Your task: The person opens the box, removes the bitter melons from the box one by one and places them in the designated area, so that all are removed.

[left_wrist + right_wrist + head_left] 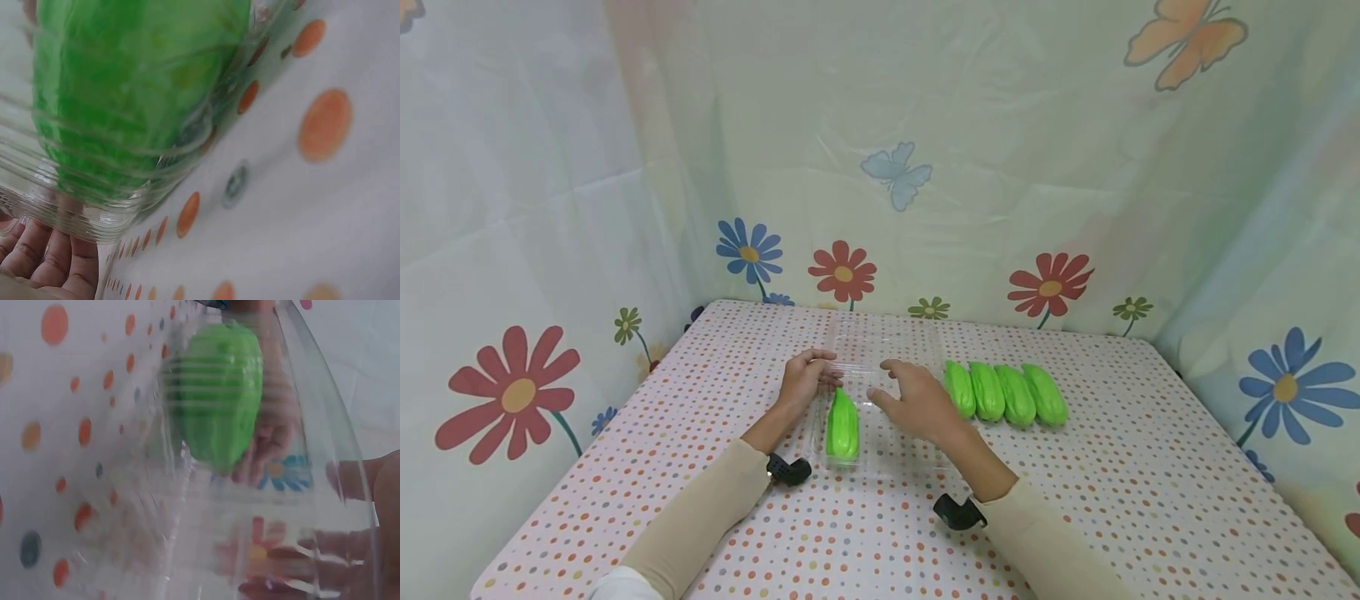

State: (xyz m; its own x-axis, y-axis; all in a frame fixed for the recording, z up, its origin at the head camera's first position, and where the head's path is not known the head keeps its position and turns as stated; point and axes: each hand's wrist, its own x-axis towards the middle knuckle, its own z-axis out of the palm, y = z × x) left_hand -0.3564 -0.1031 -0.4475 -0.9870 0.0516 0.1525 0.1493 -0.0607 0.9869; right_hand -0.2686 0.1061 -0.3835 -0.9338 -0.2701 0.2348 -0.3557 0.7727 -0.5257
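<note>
An open clear plastic container (895,454) lies on the table, one pale green ridged gourd (842,427) lengthwise at its left side. My left hand (805,383) is at the container's left side by the gourd's narrow tip, its fingers curled at the plastic wall. In the left wrist view, those fingers (56,262) touch the plastic below the gourd (131,94). My right hand (917,400) hovers over the container's right part, thumb and index finger spread apart and holding nothing. The right wrist view shows its fingers (294,565) partly through clear plastic.
Several matching green gourds (1003,392) lie side by side right of the container, close to my right hand. The clear lid (887,333) extends toward the back. A dotted cloth (1120,483) covers the table, and a flowered curtain (962,233) hangs behind it.
</note>
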